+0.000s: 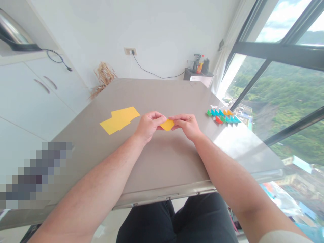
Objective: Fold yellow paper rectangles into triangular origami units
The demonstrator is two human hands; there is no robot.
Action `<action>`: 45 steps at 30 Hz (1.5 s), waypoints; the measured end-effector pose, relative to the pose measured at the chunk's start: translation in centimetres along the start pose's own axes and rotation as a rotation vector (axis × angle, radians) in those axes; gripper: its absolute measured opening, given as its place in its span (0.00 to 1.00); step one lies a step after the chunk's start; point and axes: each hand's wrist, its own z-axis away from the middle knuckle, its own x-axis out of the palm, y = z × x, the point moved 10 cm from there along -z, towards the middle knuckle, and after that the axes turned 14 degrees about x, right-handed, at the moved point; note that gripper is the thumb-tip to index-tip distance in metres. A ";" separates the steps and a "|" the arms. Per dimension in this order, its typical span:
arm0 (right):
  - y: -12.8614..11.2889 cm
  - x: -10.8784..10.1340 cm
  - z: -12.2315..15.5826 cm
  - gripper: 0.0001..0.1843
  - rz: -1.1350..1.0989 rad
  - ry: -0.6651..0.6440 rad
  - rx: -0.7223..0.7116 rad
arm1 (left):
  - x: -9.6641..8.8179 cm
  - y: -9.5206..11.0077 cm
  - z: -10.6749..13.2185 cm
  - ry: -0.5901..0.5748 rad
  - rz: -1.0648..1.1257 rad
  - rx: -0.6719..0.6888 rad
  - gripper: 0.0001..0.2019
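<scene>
Between my two hands is a small folded piece of yellow paper [167,125], held just above the table in front of me. My left hand [150,125] pinches its left edge, thumb on top. Its right edge is gripped by my right hand [187,125], with thumb and fingers pressed together. The fingertips hide both ends of the paper, so the exact fold cannot be made out. To the left of my hands, several flat yellow sheets [120,119] lie overlapping on the table.
On the right side of the grey-brown table [164,162] stand several small folded paper boats [222,116] in green, blue, orange and red, in two rows. Beyond the far edge, a small cabinet [199,79] carries bottles and a kettle. A window [278,77] lies to the right.
</scene>
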 end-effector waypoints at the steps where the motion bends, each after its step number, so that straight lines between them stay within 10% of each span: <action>1: 0.0 0.1 0.0 0.10 0.006 -0.003 0.002 | 0.0 0.0 0.0 -0.001 -0.018 0.004 0.09; 9: -0.1 -0.1 0.1 0.24 0.073 0.026 -0.010 | -0.7 2.0 0.0 0.047 -0.320 0.190 0.07; 28: -0.5 -0.3 0.1 0.23 0.081 0.064 -0.052 | -0.5 3.1 -0.1 -0.002 -0.511 0.373 0.03; 45: -0.8 -0.4 0.0 0.19 0.228 0.087 -0.115 | -0.6 2.6 -0.2 0.036 -0.068 0.189 0.15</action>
